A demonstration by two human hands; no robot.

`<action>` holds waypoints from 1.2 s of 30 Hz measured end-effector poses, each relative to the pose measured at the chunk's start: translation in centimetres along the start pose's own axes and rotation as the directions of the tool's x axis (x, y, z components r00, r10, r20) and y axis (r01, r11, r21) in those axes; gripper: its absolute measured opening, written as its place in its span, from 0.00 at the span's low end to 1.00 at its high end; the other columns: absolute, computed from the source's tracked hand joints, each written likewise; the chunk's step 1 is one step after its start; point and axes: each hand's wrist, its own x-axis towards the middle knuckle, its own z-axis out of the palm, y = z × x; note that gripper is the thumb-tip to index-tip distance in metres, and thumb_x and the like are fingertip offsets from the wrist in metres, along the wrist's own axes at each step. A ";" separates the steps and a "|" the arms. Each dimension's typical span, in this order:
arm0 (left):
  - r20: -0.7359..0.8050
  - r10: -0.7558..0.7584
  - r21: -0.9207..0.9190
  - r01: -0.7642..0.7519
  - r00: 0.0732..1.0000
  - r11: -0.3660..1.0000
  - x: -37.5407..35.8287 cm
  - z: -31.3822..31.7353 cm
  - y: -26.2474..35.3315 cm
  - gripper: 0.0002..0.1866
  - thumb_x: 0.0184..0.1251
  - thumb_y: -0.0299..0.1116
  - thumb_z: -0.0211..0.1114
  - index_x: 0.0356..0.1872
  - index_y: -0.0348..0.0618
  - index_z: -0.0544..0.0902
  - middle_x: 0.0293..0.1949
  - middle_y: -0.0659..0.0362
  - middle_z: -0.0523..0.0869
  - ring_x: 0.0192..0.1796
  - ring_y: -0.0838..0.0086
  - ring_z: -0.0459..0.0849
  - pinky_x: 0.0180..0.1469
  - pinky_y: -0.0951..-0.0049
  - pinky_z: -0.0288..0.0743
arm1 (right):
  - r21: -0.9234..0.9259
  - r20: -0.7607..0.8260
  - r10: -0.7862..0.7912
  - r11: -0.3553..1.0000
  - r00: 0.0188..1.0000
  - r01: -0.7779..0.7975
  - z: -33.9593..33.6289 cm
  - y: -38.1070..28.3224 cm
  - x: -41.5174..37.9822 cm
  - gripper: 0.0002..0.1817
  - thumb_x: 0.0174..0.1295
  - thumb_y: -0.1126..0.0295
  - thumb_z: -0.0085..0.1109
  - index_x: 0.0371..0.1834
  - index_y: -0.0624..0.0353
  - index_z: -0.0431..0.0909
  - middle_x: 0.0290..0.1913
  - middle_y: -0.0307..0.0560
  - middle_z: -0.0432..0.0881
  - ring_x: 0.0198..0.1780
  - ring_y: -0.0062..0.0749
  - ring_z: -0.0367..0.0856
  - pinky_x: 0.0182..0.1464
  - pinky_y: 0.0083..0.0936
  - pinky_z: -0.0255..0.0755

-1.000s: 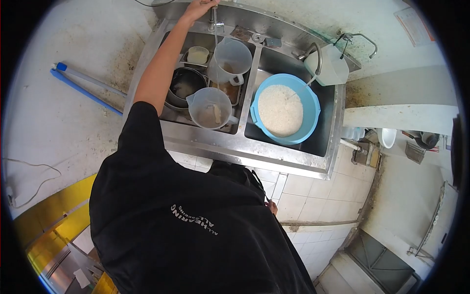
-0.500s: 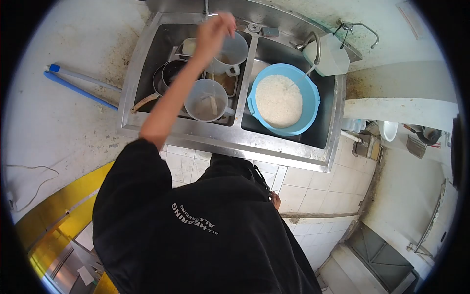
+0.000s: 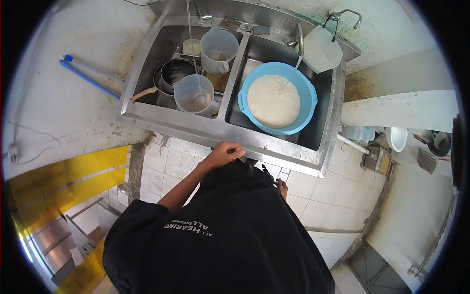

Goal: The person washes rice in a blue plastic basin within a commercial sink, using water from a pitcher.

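My left hand (image 3: 226,154) is at the sink's front edge, its fingers curled inward; whether anything is in them is hidden. Low at my right side, my right hand (image 3: 281,188) shows only partly beside the black clothing, its grip unclear. In the right basin a blue tub (image 3: 307,98) holds white rice (image 3: 273,101), and water runs into it from a faucet (image 3: 300,41). Two clear plastic jugs, an upper one (image 3: 219,46) and a lower one (image 3: 194,93), stand in the left basin beside a dark pan (image 3: 177,72) with a wooden handle.
A white plastic container (image 3: 321,50) stands at the sink's back right. Behind the left basin is another faucet (image 3: 203,18). Blue poles (image 3: 90,78) lean at the left. Pans and a white bowl (image 3: 397,138) are at the far right.
My left hand has come down from above the left basin to the sink's front edge. The view has shifted slightly, and a thin stream now shows over the left basin.
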 end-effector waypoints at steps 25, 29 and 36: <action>-0.461 -0.828 -0.514 0.664 0.320 0.543 -16.0 7.3 -30.1 0.25 0.71 0.56 0.53 0.49 0.42 0.79 0.41 0.55 0.86 0.41 0.64 0.86 0.43 0.57 0.78 | -0.135 0.125 0.153 0.982 0.980 -0.136 -9.8 -2.2 9.1 0.24 0.68 0.51 0.54 0.57 0.57 0.75 0.45 0.49 0.86 0.37 0.34 0.87 0.32 0.31 0.76; -0.474 -0.765 -0.419 0.652 0.437 0.632 -14.2 8.9 -27.7 0.28 0.70 0.60 0.54 0.51 0.43 0.80 0.43 0.55 0.87 0.42 0.65 0.86 0.46 0.57 0.77 | -0.129 0.153 0.179 0.979 0.972 -0.160 -9.4 0.7 9.6 0.22 0.70 0.52 0.52 0.56 0.57 0.76 0.46 0.49 0.86 0.38 0.37 0.87 0.32 0.32 0.76; -0.644 -0.476 -0.089 0.559 0.599 0.824 -7.2 8.2 -28.5 0.31 0.71 0.60 0.54 0.44 0.37 0.84 0.38 0.52 0.87 0.42 0.68 0.85 0.49 0.64 0.76 | -0.409 0.330 0.009 0.903 0.944 0.135 -9.3 3.4 9.2 0.22 0.68 0.50 0.53 0.44 0.61 0.82 0.36 0.44 0.86 0.31 0.30 0.84 0.26 0.28 0.77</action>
